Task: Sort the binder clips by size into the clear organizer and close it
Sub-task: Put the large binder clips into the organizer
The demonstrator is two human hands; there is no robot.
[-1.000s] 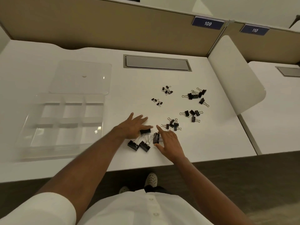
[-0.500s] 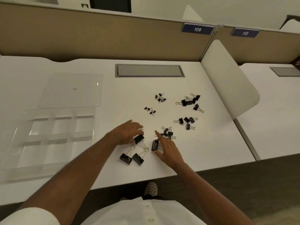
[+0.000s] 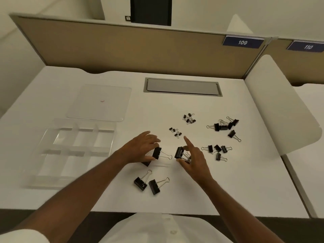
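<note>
Starting at the far left, the clear organizer (image 3: 73,151) is seen lying open on the white table (image 3: 245,186), its divided compartments bare of clips. Just behind it the clear lid (image 3: 100,102) is laid flat, apart from the box. Moving right, the left hand (image 3: 140,148) is lowered over a large binder clip (image 3: 157,153); the clip's black body is pinched at the fingertips, its wire handles pointing right, and a second dark clip is partly hidden under the palm. Nearer the table's front edge, two more large clips (image 3: 147,184) are left lying side by side, untouched. Next, the right hand (image 3: 194,160) is seen with the index finger stretched forward while another large clip (image 3: 179,153) is held between thumb and the curled fingers. Beyond the hands, two little clusters of tiny clips (image 3: 189,118) are scattered mid-table. Further right, a group of medium clips (image 3: 217,150) is spread just beside the right hand, and a bigger bunch (image 3: 224,126) is piled behind it. A grey cable hatch (image 3: 182,87) is set into the table at the back, and desk labels 109 (image 3: 242,42) and 110 are fixed on the partition.
</note>
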